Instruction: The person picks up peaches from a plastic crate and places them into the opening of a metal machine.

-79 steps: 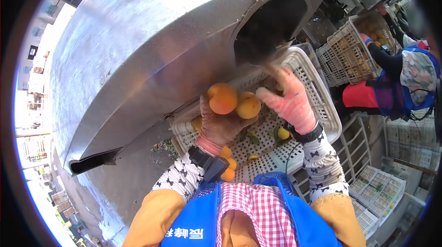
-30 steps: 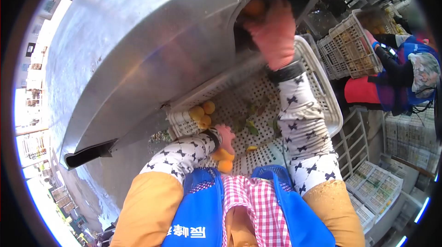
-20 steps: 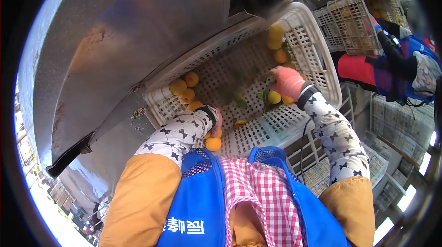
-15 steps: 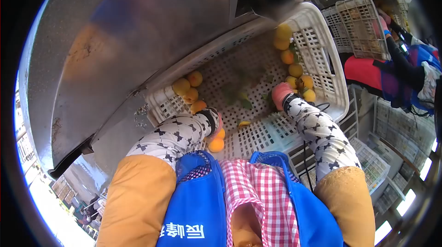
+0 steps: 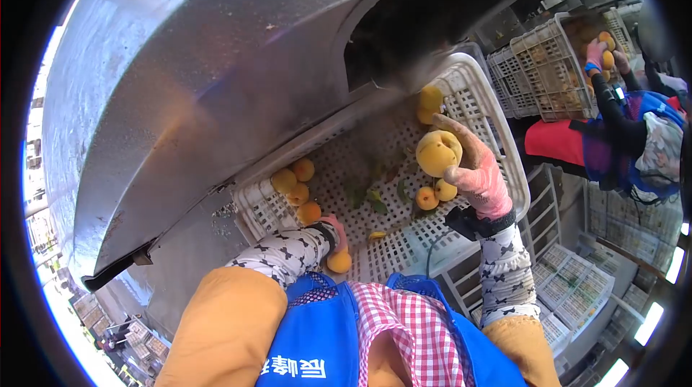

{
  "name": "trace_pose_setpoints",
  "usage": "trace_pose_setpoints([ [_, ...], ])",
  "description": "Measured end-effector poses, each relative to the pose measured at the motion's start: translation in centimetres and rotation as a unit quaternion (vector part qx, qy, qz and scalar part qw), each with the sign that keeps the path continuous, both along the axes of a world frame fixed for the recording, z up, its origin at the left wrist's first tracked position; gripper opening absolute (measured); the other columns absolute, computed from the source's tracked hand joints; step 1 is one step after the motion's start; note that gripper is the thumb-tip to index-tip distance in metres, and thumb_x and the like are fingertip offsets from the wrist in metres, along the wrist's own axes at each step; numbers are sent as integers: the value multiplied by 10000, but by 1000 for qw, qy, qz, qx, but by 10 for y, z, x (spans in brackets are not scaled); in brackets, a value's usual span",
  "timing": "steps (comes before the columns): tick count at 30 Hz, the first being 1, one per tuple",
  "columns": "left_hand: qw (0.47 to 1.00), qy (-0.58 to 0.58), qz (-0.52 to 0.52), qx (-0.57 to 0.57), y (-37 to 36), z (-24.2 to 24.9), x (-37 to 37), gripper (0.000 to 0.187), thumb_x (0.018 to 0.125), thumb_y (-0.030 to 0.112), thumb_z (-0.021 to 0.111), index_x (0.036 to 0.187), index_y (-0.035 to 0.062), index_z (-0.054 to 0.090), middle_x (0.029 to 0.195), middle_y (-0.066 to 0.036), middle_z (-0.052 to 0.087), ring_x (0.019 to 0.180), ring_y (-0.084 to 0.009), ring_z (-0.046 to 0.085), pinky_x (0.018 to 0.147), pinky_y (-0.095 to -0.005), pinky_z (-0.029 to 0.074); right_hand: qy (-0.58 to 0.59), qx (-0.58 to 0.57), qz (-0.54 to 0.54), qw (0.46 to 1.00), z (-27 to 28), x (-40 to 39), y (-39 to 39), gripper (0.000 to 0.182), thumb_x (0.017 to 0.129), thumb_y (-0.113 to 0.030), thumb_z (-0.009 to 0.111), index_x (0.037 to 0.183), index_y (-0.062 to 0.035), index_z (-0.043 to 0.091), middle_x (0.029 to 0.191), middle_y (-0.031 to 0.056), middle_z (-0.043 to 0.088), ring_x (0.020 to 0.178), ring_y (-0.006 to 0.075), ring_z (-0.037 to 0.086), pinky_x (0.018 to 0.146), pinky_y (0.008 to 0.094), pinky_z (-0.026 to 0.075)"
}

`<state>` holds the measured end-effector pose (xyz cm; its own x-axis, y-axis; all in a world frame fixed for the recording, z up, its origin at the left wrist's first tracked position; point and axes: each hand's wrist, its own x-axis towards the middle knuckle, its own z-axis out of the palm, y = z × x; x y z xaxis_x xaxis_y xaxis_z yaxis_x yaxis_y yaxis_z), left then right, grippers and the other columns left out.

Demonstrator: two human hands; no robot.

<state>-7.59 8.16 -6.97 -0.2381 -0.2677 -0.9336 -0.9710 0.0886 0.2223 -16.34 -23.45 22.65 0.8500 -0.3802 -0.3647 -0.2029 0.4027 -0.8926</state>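
Note:
A white perforated crate [image 5: 509, 149] holds yellow-orange fruits and some green leaves. Raised over its right side, my right hand [image 5: 481, 174], in a pink glove with dirty fingertips, holds a yellow fruit [image 5: 439, 153] between thumb and fingers. Two small fruits [image 5: 427, 198] lie below that hand, and others [image 5: 430, 101] sit by the crate's far right corner. At the near left, my left hand [image 5: 336, 233], also gloved in pink, is closed around or against an orange fruit [image 5: 339, 261]; its fingers are mostly hidden. Several fruits [image 5: 284, 181] rest along the crate's left end.
A large metal machine panel [image 5: 238, 84] rises behind and left of the crate, with a dark opening [image 5: 425, 19]. At right, a co-worker [image 5: 634, 127] handles fruits at another crate [image 5: 551, 73]. Metal rails [image 5: 551, 199] and stacked crates [image 5: 577, 286] stand below.
My right hand has risen from the crate's right side and now holds a yellow fruit. My left hand stays near the left end. The view has shifted, and the co-worker's hands now show fruits.

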Motion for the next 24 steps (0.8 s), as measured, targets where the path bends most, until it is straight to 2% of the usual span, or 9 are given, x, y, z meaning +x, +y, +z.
trace_pose_setpoints([
  [5,994,-30,94,55,-34,72,13,504,911,334,590,1378,146,608,1398,-143,576,1380,-378,425,1011,-650,407,-98,-323,-71,939,32,59,4,809,744,-250,787,1438,0,456,1256,156,572,1172,263,569,1039,355,431],
  [8,979,126,-110,116,-40,77,18,588,919,425,558,1431,135,550,1439,-168,536,1425,-369,371,1078,-644,347,-110,-534,-58,836,30,95,-8,766,747,-213,739,1431,-26,450,1168,220,578,1034,373,609,928,401,502],
  [10,950,-88,292,63,-14,53,-1,660,909,514,523,1455,143,521,1414,-177,559,1407,-361,412,1124,-594,321,-43,-673,-41,737,15,108,-13,730,776,-235,730,1418,-36,446,1199,252,572,997,419,615,827,458,533],
  [14,971,-37,215,97,-58,115,16,860,812,794,450,1333,134,636,1405,-160,578,1268,-332,572,1053,-462,444,-9,-708,-36,705,27,109,-14,702,799,-254,723,1414,-69,440,1178,242,573,951,435,621,759,486,540],
  [17,984,-2,150,97,-53,66,1,744,799,698,589,1262,123,685,1296,-94,664,1196,-273,628,998,-439,489,-7,-702,-90,706,20,125,-6,569,804,-264,738,1278,-17,543,1142,239,594,1015,425,600,813,485,520],
  [19,984,11,137,116,-61,69,4,726,796,682,605,1251,123,691,1278,-92,673,1184,-273,634,993,-437,492,5,-760,-1,650,-9,159,-35,501,811,-221,735,1238,-12,579,1113,216,619,1038,415,590,814,476,531],
  [20,984,13,129,123,-63,71,5,717,794,674,613,1245,123,695,1269,-90,677,1178,-273,637,990,-436,494,-32,-815,-112,568,1,164,-29,393,831,-142,731,1182,1,625,1041,150,668,960,320,644,785,377,548],
  [22,983,22,114,141,-68,70,10,699,791,658,629,1234,122,701,1252,-88,686,1166,-273,644,984,-433,497,-142,-576,-150,791,27,146,-41,380,817,-204,758,1121,1,658,1030,177,684,878,312,673,787,363,553],
  [24,982,31,96,157,-70,68,12,682,788,643,645,1223,122,708,1234,-86,695,1154,-272,650,979,-431,500,-116,-465,-192,856,28,104,-35,342,848,-190,749,1116,3,659,1015,135,693,851,245,674,777,330,545],
])
